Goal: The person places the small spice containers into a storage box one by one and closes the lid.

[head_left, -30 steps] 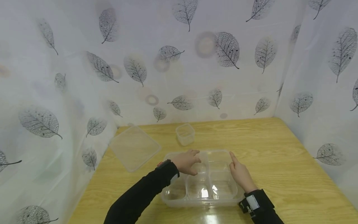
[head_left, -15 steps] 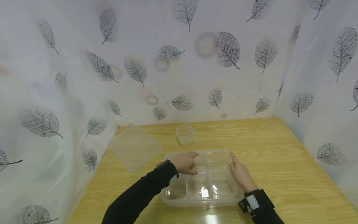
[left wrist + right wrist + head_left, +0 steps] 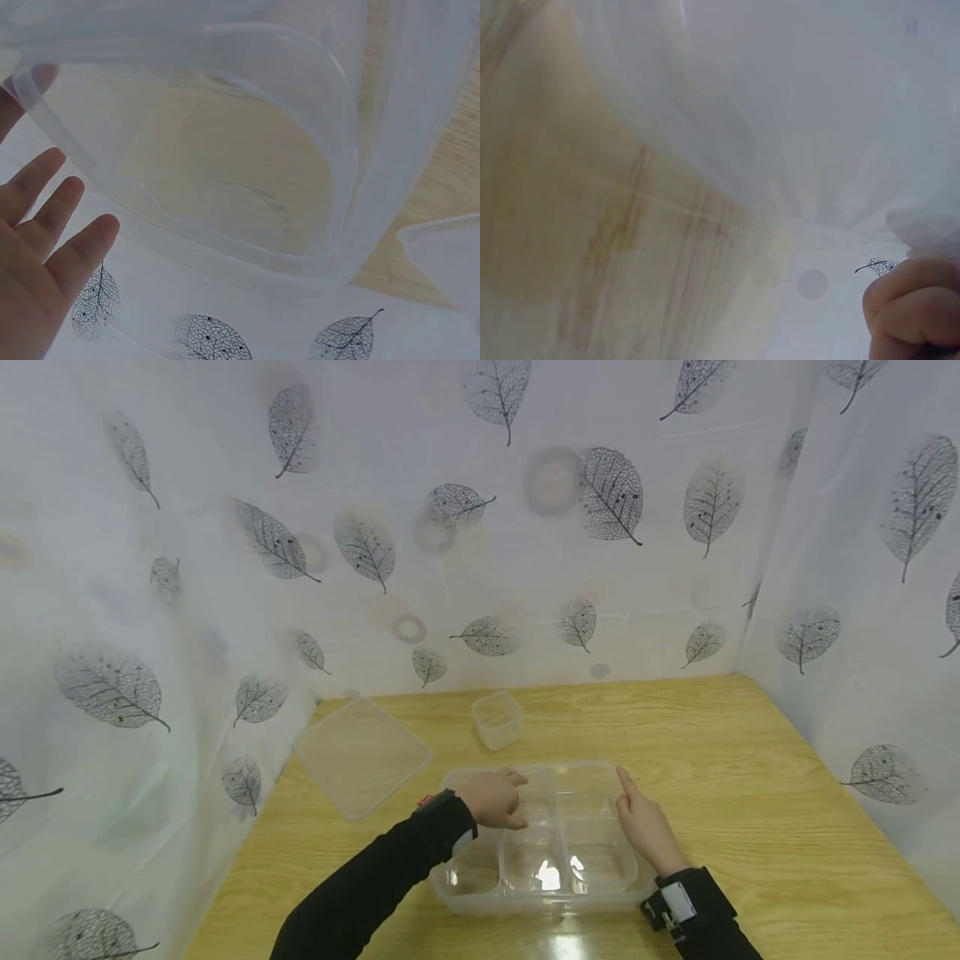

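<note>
A clear plastic lunch box (image 3: 564, 902) with divided compartments lies on the wooden table. Above its left and middle compartments is my left hand (image 3: 491, 799), index finger pointing toward the back rim and thumb apart from it. In the left wrist view, that hand's fingers (image 3: 71, 259) are loosely bent beside the translucent plastic. My right hand (image 3: 648, 831) holds the box's right edge, index finger stretched along the back right corner. The right wrist view has its other fingers (image 3: 922, 304) curled outside the wall, and a blurred digit shows through the plastic.
A flat square translucent lid (image 3: 363, 758) lies at the left of the table (image 3: 720, 752). Near the back stands a small clear container (image 3: 498, 727). A white curtain (image 3: 487, 568) with a leaf print surrounds the table at the back and sides.
My left hand has drawn slightly left, and its spread fingers have come closer together with the index pointing. The right hand and the lunch box have stayed in place.
</note>
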Demonstrator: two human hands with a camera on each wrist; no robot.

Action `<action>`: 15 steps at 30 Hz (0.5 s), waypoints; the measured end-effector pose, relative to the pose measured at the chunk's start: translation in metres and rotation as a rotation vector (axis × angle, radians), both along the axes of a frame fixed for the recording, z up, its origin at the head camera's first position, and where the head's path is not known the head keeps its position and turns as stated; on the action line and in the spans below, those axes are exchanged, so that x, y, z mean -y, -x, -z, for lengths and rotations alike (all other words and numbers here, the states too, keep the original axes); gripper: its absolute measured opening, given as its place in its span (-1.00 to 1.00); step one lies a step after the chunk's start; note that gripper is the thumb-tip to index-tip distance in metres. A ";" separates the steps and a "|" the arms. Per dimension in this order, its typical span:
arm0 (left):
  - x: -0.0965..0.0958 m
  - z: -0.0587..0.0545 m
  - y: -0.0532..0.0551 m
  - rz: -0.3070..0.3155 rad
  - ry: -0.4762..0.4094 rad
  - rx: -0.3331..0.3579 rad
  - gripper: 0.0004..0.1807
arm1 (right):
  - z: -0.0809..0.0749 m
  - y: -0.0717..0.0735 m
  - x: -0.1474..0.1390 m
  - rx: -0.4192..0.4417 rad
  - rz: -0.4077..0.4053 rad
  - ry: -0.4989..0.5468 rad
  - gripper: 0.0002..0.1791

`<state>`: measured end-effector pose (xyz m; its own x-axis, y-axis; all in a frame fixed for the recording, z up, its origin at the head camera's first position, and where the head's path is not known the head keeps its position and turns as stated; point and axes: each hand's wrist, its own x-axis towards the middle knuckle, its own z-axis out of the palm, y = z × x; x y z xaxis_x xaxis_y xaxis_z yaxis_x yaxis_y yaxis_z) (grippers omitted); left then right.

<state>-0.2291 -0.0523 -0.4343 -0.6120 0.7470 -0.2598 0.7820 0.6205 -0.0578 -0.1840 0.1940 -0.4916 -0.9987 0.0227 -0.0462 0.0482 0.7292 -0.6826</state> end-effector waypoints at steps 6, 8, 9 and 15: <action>0.002 0.002 0.003 0.002 -0.025 0.018 -0.57 | 0.000 0.000 0.000 0.003 -0.002 0.000 -0.45; 0.003 0.001 0.005 0.008 -0.049 0.016 -0.62 | 0.000 0.000 0.000 0.000 -0.004 -0.001 -0.45; 0.003 -0.001 0.006 0.006 -0.059 0.014 -0.64 | 0.000 0.000 0.000 -0.002 -0.005 -0.002 -0.44; 0.001 -0.015 0.019 -0.054 -0.133 0.002 -0.66 | 0.000 0.000 0.000 -0.004 -0.010 -0.008 -0.44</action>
<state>-0.2477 -0.0533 -0.4196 -0.6521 0.7406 -0.1622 0.7470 0.6642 0.0294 -0.1839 0.1942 -0.4921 -0.9991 0.0131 -0.0415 0.0378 0.7350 -0.6770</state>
